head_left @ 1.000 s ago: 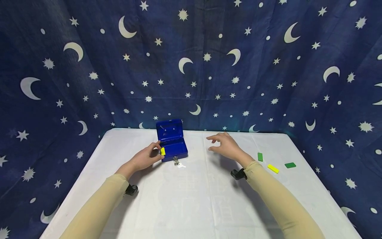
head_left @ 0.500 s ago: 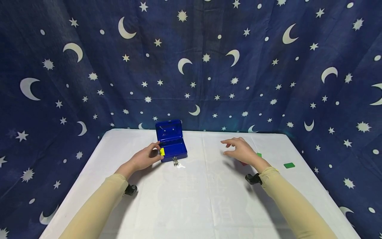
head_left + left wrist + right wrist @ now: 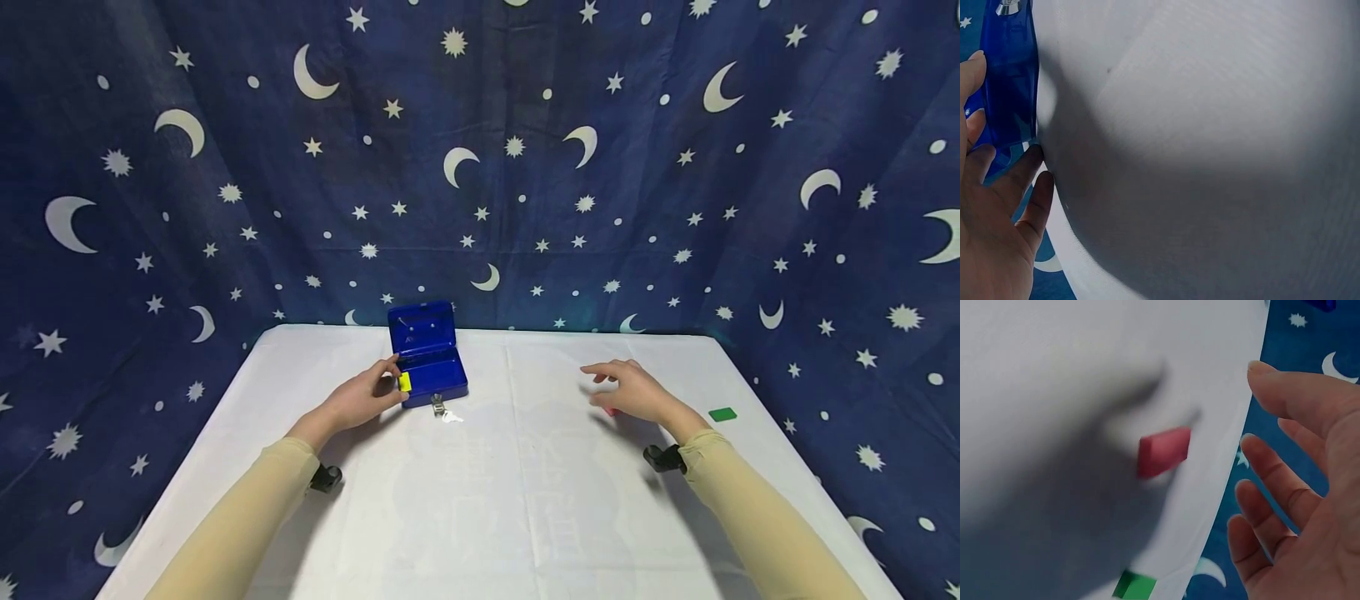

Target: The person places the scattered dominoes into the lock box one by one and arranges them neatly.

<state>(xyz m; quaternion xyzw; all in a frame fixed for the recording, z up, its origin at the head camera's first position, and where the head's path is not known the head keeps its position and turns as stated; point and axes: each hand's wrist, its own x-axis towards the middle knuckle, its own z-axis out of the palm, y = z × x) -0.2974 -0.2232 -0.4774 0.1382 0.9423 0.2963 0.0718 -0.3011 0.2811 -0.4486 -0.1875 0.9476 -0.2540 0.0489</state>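
An open blue cash box [image 3: 450, 392] stands at the back left of the table, its lid raised. My left hand [image 3: 362, 398] holds it by its left side, thumb near the front corner and index finger towards the hinge. A yellow block [image 3: 405, 382] shows between them at the box's left end. My right hand [image 3: 637, 392] hovers over the table, holding nothing, thumb and fingers apart. Below it lies a red block [image 3: 1164, 452], mostly covered by the hand in the head view. A green block [image 3: 1135, 585] lies near it in the right wrist view.
Keys [image 3: 451, 417] hang from the lock [image 3: 438, 406] at the box's front. Another green block [image 3: 723, 414] lies on the right of the white-covered table [image 3: 480, 517]. A dark blue star-and-moon cloth [image 3: 525, 183] hangs behind and at the sides.
My right hand has moved right and a little nearer, away from the box, and now covers the yellow block and one green block. The red block came partly into sight. The left hand stayed on the box.
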